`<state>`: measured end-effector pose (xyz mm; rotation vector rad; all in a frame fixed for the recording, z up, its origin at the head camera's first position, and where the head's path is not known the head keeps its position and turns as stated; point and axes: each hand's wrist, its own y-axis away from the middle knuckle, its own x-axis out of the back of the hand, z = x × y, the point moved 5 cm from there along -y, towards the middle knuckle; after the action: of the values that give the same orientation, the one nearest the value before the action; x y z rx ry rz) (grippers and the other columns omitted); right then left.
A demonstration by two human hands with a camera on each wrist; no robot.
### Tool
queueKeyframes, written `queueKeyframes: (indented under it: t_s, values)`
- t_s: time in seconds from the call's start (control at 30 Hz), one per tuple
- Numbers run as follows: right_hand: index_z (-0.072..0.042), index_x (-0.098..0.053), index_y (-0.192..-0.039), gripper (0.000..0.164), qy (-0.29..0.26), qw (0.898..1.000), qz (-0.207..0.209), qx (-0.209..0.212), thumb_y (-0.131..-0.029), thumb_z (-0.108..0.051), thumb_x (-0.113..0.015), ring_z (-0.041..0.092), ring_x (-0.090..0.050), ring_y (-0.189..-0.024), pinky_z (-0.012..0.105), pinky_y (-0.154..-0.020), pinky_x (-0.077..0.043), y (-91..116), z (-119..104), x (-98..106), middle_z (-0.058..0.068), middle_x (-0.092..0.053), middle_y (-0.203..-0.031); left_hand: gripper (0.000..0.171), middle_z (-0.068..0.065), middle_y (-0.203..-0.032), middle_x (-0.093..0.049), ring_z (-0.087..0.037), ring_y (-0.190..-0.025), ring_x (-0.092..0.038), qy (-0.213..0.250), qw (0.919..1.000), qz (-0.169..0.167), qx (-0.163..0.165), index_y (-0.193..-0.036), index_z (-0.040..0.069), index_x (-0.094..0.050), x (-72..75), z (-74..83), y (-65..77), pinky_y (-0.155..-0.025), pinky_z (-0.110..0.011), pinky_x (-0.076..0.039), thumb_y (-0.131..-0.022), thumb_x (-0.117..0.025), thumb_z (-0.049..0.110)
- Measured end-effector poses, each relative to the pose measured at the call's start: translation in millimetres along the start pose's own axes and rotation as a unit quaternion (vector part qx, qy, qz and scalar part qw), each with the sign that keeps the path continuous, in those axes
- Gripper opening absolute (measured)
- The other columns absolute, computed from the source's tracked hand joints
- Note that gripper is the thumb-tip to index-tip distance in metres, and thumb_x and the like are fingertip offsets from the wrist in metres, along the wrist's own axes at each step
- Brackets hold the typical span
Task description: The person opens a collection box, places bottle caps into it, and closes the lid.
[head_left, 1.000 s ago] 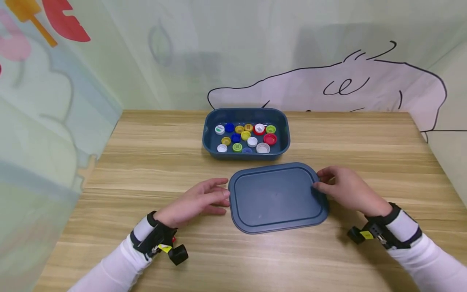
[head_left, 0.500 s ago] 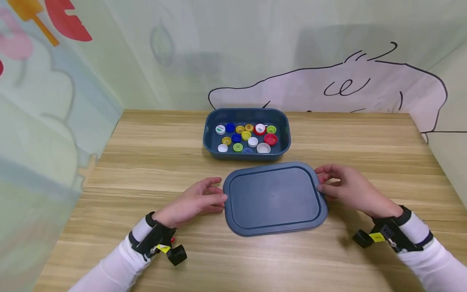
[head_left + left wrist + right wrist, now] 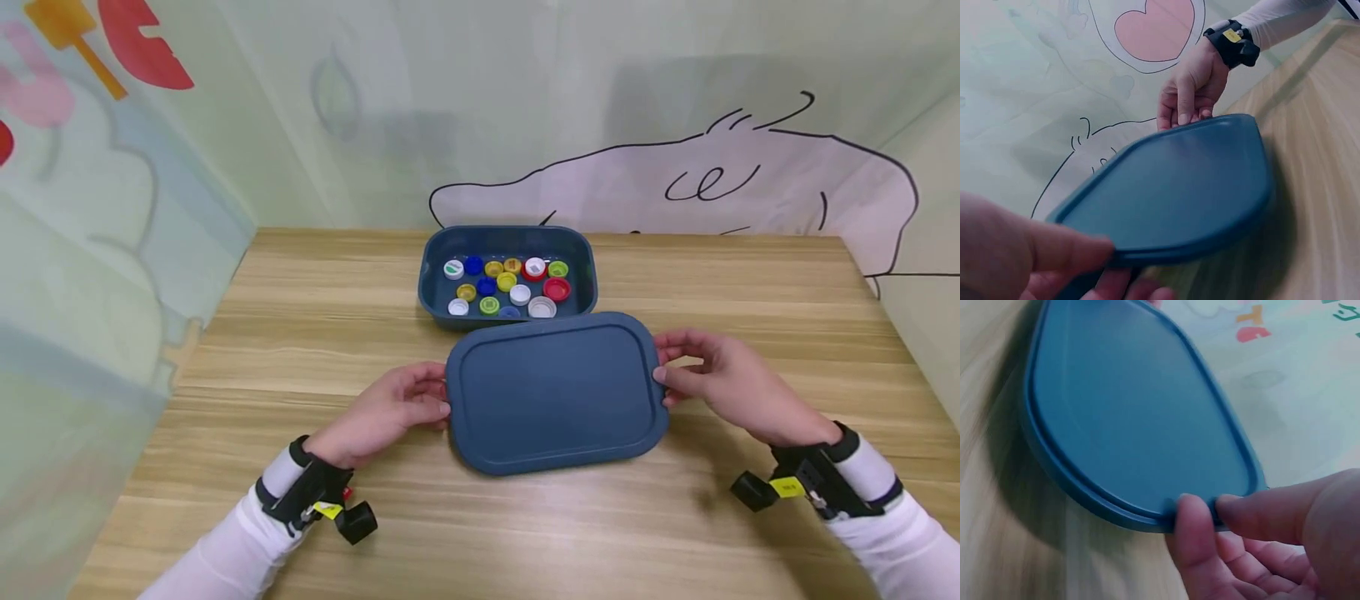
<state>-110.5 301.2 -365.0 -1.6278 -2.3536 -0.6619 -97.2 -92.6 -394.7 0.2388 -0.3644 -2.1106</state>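
A blue rectangular lid (image 3: 558,396) with rounded corners is held off the table between both hands. My left hand (image 3: 382,412) pinches its left short edge, thumb on top and fingers beneath, as the left wrist view shows on the lid (image 3: 1172,187). On the opposite short edge my right hand (image 3: 731,379) grips the rim, with the thumb over the top in the right wrist view. Just behind the lid stands a blue open box (image 3: 427,287) with several bottle caps (image 3: 507,282) in white, yellow, blue, green and red. The lid's far edge overlaps the box's front wall in the head view.
The wooden table (image 3: 315,300) reaches back to a printed cloth wall (image 3: 525,108), with another cloth panel (image 3: 112,275) along the left. The box stands near the table's back edge. The lid casts a shadow on the wood below.
The lid has risen from the table and moved slightly left and toward the box. My left hand, earlier beside its edge with fingers extended, now pinches it; the right hand has kept its hold.
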Motion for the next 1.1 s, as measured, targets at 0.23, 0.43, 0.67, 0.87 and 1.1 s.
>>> queueKeyframes:
  t_s: [0.23,0.43,0.67,0.87,1.1]
  values:
    - [0.003,-0.054,-0.142,0.047,0.004,0.999,0.051,0.001,-0.106,-0.024,-0.069,0.024,-0.075,-0.093,0.033,-0.083,-0.063,-6,-12,10,0.021,-0.064,-0.126,0.075,-0.022,-0.114,-0.063,-0.035,-0.095,-0.076,0.012,0.9997,0.023,-0.005,-0.169,0.015,-0.028,4.3,11.6,1.0,-0.088,-0.047,-0.063,-0.105,-0.067,0.007]
    - [-0.006,-0.059,-0.147,0.05,0.031,0.995,0.091,0.021,-0.105,-0.031,-0.071,0.021,-0.074,-0.1,0.028,-0.084,-0.061,-16,-31,10,0.014,-0.067,-0.13,0.069,-0.023,-0.113,-0.066,-0.033,-0.086,-0.076,0.004,0.9941,0.097,-0.048,-0.165,0.007,-0.034,19.1,29.8,0.1,-0.082,-0.041,-0.064,-0.105,-0.066,0.004]
    - [-0.021,-0.045,-0.163,0.063,0.025,0.995,0.088,0.027,-0.106,-0.028,-0.07,0.017,-0.074,-0.1,0.029,-0.079,-0.061,-41,-49,5,0.015,-0.062,-0.134,0.047,-0.019,-0.117,-0.068,-0.02,-0.084,-0.073,-0.005,0.9748,0.206,-0.086,-0.151,0.001,-0.053,46.2,48.6,-13.5,-0.082,-0.033,-0.063,-0.106,-0.066,0.008]
    - [-0.02,-0.044,-0.164,0.061,0.025,0.995,0.098,0.028,-0.107,-0.026,-0.067,0.021,-0.074,-0.096,0.028,-0.075,-0.059,-69,-59,5,0.016,-0.064,-0.125,0.039,-0.018,-0.115,-0.072,-0.013,-0.078,-0.071,-0.011,0.9552,0.269,-0.123,-0.141,-0.004,-0.061,66.6,58.5,-34.7,-0.075,-0.028,-0.061,-0.105,-0.068,0.009]
    - [-0.014,-0.044,-0.163,0.059,0.034,0.995,0.094,0.026,-0.109,-0.028,-0.063,0.03,-0.072,-0.099,0.027,-0.075,-0.058,-98,-57,4,0.017,-0.065,-0.123,0.039,-0.014,-0.114,-0.064,-0.023,-0.085,-0.067,-0.072,0.9503,0.282,-0.11,-0.143,0.0,-0.064,81.0,61.8,-60.9,-0.07,-0.024,-0.054,-0.107,-0.066,0.013]
